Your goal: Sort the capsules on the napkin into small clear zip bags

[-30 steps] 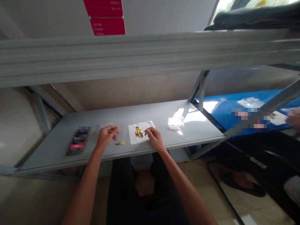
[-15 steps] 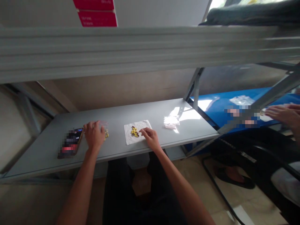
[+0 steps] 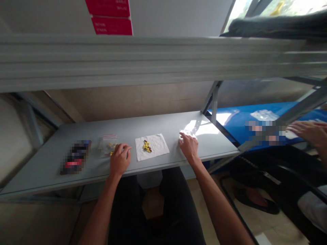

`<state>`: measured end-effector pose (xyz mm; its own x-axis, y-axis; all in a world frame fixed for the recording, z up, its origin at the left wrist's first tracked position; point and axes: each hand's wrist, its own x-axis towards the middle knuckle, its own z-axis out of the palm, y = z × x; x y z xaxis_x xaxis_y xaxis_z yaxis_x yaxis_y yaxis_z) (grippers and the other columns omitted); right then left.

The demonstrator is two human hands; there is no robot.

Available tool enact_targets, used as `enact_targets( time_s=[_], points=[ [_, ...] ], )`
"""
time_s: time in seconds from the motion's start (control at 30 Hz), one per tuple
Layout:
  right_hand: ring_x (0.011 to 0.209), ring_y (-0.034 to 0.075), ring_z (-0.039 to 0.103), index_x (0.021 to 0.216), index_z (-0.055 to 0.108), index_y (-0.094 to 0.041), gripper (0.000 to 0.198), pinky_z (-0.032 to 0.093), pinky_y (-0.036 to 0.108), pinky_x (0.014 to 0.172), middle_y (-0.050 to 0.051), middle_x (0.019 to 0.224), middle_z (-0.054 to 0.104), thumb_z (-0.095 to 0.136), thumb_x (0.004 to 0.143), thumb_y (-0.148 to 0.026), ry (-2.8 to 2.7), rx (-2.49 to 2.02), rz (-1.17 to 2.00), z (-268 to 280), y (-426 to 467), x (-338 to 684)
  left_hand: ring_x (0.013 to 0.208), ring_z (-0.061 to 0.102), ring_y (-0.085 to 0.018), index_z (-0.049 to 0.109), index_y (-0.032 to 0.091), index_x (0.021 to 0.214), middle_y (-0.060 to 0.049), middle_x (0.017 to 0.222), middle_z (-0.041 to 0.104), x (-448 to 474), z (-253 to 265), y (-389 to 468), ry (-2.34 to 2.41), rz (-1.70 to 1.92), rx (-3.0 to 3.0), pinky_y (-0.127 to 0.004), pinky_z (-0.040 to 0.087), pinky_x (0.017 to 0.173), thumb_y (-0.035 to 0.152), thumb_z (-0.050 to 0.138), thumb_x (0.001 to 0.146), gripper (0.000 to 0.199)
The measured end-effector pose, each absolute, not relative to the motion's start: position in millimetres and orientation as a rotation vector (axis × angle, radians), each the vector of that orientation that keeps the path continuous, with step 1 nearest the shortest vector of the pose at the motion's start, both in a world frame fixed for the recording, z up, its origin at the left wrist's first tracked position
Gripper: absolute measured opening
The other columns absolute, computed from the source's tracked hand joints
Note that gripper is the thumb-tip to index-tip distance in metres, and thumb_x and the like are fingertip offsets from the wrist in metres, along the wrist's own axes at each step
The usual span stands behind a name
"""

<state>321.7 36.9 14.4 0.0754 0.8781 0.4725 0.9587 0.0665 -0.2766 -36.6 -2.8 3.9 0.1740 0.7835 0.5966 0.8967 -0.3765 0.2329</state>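
My right hand (image 3: pixel 189 146) reaches over a small stack of clear plastic bags (image 3: pixel 190 132) at the right of the table, its fingers stretched onto them and partly covering them. My left hand (image 3: pixel 121 159) hovers low over the table with loosely bent fingers, holding nothing that I can see. Just left of it lies a clear zip bag (image 3: pixel 106 144) with small yellowish pieces, partly hidden by the hand. Between my hands, a white cloth (image 3: pixel 157 149) carries a little heap of yellow and dark brown pieces (image 3: pixel 146 146), too small to name.
A phone-like device (image 3: pixel 76 156), blurred out, lies at the table's left (image 3: pixel 51 163). A thick grey shelf beam (image 3: pixel 153 64) crosses above, with a metal post (image 3: pixel 213 98) at the right. Beyond it, another person's hands (image 3: pixel 309 131) are over a blue table (image 3: pixel 237 126).
My right hand has moved from the cloth rightward to the plastic bags. My left hand has left the zip bag and shifted right, nearer the cloth.
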Motion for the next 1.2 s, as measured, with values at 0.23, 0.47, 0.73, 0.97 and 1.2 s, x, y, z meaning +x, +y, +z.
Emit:
enact_targets(
  time_s=[0.23, 0.47, 0.73, 0.97, 1.2],
  points=[
    [0.101, 0.025, 0.067, 0.112, 0.071, -0.019, 0.026, 0.045, 0.038, 0.092, 0.011, 0.107, 0.075, 0.048, 0.098, -0.018, -1.676, -1.496, -0.214, 21.0, 25.5, 314.7, 0.102, 0.061, -0.028, 0.071, 0.022, 0.101, -0.010, 0.102, 0.065, -36.3, 1.3, -5.2, -1.627, -0.982, -2.271, -0.039, 0.048, 0.092, 0.016, 0.049, 0.093, 0.024],
    [0.097, 0.023, 0.067, 0.108, 0.070, -0.021, 0.023, 0.052, 0.037, 0.092, 0.010, 0.107, 0.073, 0.050, 0.099, -0.025, -1.466, -1.112, 0.212, 54.2, 11.6, 241.0, 0.115, 0.059, -0.030, 0.062, 0.020, 0.124, -0.013, 0.117, 0.065, -34.0, 7.0, -9.4, -1.560, -1.053, -2.258, -0.042, 0.045, 0.105, 0.029, 0.055, 0.095, 0.031],
    [0.085, 0.017, 0.074, 0.098, 0.070, -0.021, 0.010, 0.060, 0.030, 0.082, 0.004, 0.096, 0.076, 0.065, 0.089, -0.024, -1.434, -0.843, 0.864, 39.2, -3.6, 140.9, 0.137, 0.049, -0.036, 0.034, 0.018, 0.153, -0.020, 0.145, 0.054, -31.2, 12.9, -14.9, -1.237, -1.128, -2.266, -0.054, 0.038, 0.114, 0.050, 0.073, 0.085, 0.085],
    [0.085, 0.017, 0.076, 0.099, 0.065, -0.021, 0.011, 0.061, 0.029, 0.081, 0.004, 0.098, 0.075, 0.064, 0.089, -0.025, -1.368, -0.830, 0.997, 24.2, -3.9, 134.0, 0.119, 0.060, -0.032, 0.050, 0.019, 0.142, -0.015, 0.126, 0.066, -32.9, 13.1, -14.2, -1.244, -1.078, -2.307, -0.048, 0.044, 0.107, 0.044, 0.068, 0.090, 0.061],
    [0.078, 0.018, 0.076, 0.096, 0.075, -0.018, 0.016, 0.060, 0.028, 0.075, 0.005, 0.085, 0.077, 0.064, 0.085, -0.019, -1.459, -0.859, 1.005, 11.3, -0.9, 144.7, 0.113, 0.062, -0.032, 0.052, 0.017, 0.140, -0.015, 0.121, 0.067, -34.4, 7.5, -10.1, -1.320, -1.062, -2.297, -0.046, 0.044, 0.103, 0.045, 0.065, 0.092, 0.057]
  ],
)
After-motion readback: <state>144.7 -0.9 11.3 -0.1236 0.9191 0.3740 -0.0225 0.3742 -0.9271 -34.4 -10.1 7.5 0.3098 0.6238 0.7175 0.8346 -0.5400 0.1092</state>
